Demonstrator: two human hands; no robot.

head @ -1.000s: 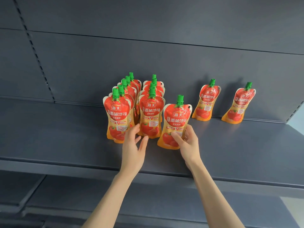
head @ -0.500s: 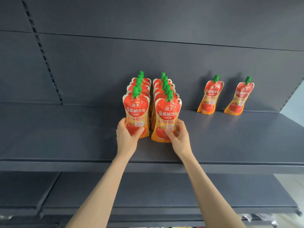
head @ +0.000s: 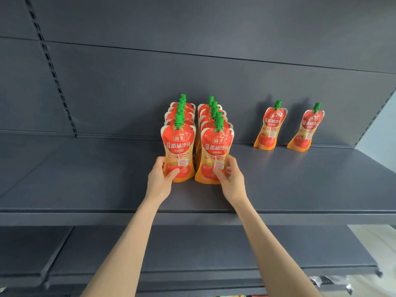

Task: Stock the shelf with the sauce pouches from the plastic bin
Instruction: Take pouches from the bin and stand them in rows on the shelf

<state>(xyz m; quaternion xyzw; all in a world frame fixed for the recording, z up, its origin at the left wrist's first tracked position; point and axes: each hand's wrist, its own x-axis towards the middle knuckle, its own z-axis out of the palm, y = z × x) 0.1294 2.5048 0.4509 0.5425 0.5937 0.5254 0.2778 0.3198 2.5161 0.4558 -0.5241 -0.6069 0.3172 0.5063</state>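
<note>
Two rows of red and orange sauce pouches with green caps stand upright on the dark grey shelf (head: 85,179). My left hand (head: 159,182) grips the lower part of the front pouch of the left row (head: 179,144). My right hand (head: 232,181) grips the lower part of the front pouch of the right row (head: 217,146). Several more pouches stand behind each front one, mostly hidden. Two single pouches (head: 271,126) (head: 307,128) lean against the back panel further right. The plastic bin is out of view.
The shelf's front lip (head: 85,218) runs across below my wrists. A lower dark shelf (head: 214,249) sits beneath. A slotted upright (head: 53,69) runs down the back panel at left. Crinkled clear plastic (head: 330,280) shows at the bottom right.
My right hand slid its pouch left into line at the front of the right row. My left hand closed round the left row's front pouch. The view shifted slightly.
</note>
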